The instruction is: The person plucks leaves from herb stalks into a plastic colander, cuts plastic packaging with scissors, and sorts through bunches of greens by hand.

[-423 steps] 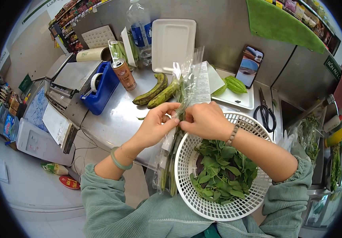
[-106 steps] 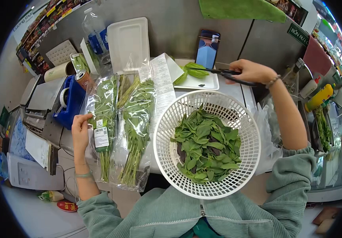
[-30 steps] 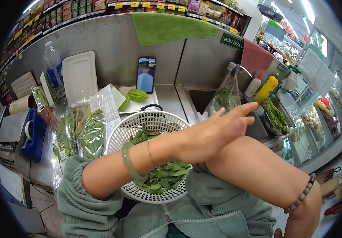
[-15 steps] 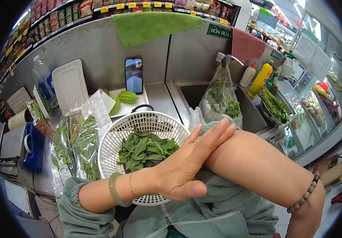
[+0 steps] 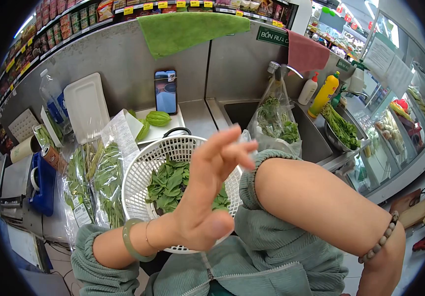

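Left fingers have lifted from the right forearm, spread above the leaves.

The head view looks forward and down over the nearby basket.

My jacket: grey-green ribbed corduroy, pale zip, darker green layer beneath. Sleeves gathered at the cuffs. My left wrist: smooth pale-green bangle, plus fine chain. My right wrist: beaded bracelet, round, mottled, grey-brown.
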The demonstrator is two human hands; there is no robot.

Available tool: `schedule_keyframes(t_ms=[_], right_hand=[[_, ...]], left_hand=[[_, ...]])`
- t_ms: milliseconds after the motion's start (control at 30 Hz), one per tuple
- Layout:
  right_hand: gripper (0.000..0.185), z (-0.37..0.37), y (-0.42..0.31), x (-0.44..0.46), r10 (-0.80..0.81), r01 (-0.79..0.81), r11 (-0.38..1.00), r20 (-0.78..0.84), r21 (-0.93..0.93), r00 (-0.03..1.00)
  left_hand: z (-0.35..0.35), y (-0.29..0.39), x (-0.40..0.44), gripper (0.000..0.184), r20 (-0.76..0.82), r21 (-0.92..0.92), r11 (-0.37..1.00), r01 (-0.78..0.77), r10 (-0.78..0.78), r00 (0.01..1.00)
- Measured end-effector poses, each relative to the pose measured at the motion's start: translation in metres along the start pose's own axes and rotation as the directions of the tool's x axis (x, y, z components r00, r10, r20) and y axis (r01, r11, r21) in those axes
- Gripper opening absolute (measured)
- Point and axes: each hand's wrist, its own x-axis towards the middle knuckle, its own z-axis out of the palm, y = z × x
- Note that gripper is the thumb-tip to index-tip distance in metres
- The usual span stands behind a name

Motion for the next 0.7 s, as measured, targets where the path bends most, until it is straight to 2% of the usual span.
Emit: schedule_keyframes(t_ms=[33,67,167,267,367,433,467,567,700], right_hand=[[0.016,0.005,0.005,0.003,0.013,-0.013,1.000,0.011,-0.002,1.000],[0.016,0.007,0.011,0.004,0.028,-0.028,1.000,0.020,-0.008,0.999],[0.016,0.017,0.019,0.006,0.054,-0.054,0.998,0.054,-0.013,0.997],[0.015,0.025,0.024,0.007,0.073,-0.072,0.997,0.078,-0.020,0.994],[0.015,0.030,0.029,0.010,0.080,-0.078,0.996,0.098,-0.031,0.992],[0.015,0.032,0.031,0.011,0.085,-0.082,0.996,0.107,-0.037,0.991],[0.014,0.033,0.033,0.010,0.088,-0.084,0.996,0.110,-0.043,0.990],[0.014,0.037,0.037,0.011,0.089,-0.084,0.995,0.118,-0.046,0.989],[0.014,0.039,0.037,0.013,0.085,-0.080,0.996,0.131,-0.044,0.988]], left_hand=[[0.003,0.006,0.008,0.104,-0.073,-0.041,0.998,0.037,-0.040,0.997],[0.004,0.010,0.016,0.103,-0.071,-0.030,0.996,0.083,-0.085,0.994],[0.012,-0.003,0.046,0.104,-0.066,-0.155,0.987,0.048,-0.059,0.996],[0.027,-0.018,0.057,0.103,0.068,-0.125,0.992,0.027,-0.018,0.998],[0.039,-0.013,0.043,0.104,0.204,0.024,0.994,-0.103,0.096,0.974],[0.048,-0.026,0.034,0.095,0.102,-0.151,0.973,-0.175,0.192,0.976],[0.052,-0.025,0.029,0.096,0.044,-0.220,0.965,-0.143,0.157,0.987],[0.057,-0.012,0.019,0.108,0.006,-0.268,0.963,0.003,-0.001,1.000],[0.058,-0.013,0.024,0.101,-0.194,-0.341,0.940,-0.017,-0.053,0.979]])
